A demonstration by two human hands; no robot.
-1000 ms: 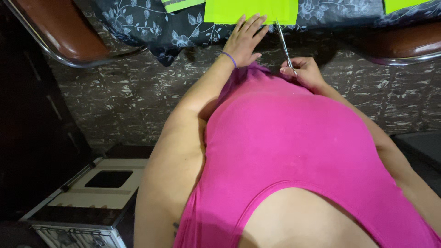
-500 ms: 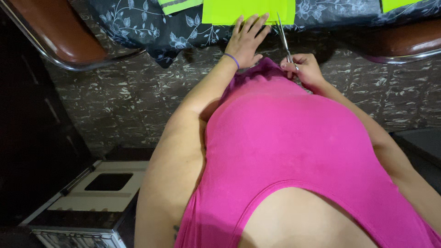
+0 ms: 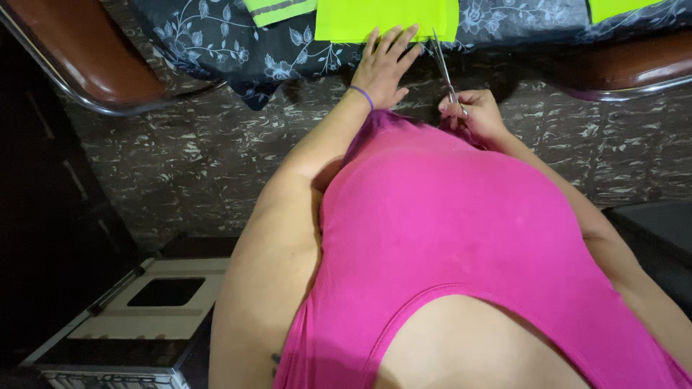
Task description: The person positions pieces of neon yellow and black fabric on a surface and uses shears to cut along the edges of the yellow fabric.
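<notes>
A bright yellow-green sheet (image 3: 386, 16) lies on a dark floral cloth (image 3: 216, 36) at the top of the view. My left hand (image 3: 386, 66), with a purple band at the wrist, rests flat on the sheet's near edge, fingers spread. My right hand (image 3: 476, 112) grips the handles of thin metal scissors (image 3: 443, 61), whose blades point up at the sheet's lower right corner. My pink top fills the lower half of the view and hides my lap.
Another yellow-green piece with a grey stripe (image 3: 277, 9) lies left of the sheet, and a third (image 3: 613, 9) at top right. Brown chairs with metal frames (image 3: 94, 61) stand at both sides. A pale box-like unit (image 3: 144, 310) sits low left on the patterned floor.
The view has tilted slightly, so the hands and sheet sit a little lower in frame. The scissors stay at the sheet's right corner, and my left hand remains on the sheet.
</notes>
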